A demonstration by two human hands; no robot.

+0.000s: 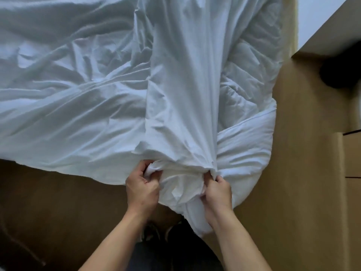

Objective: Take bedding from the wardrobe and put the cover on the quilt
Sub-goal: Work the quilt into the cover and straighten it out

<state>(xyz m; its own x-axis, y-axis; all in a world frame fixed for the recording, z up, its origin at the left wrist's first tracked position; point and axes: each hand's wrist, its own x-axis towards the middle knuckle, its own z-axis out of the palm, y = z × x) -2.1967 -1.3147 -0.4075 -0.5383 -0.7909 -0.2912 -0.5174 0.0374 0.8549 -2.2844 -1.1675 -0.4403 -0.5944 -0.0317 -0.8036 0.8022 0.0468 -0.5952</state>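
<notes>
**At the bed [58, 114] edge: cover [181, 85] gripped two-handed**

At the near edge, the left hand [141, 189] gripped a bunched fold of the white cover, fingers curled tight into the cloth. The right hand [217, 192] was likewise closed on the cover's gathered end, just beside the quilt [248, 90]. Cover lay as a long strip over the quilt, its end hanging off above the brown floor [293, 173]. Quilt was exposed along the right side
</notes>
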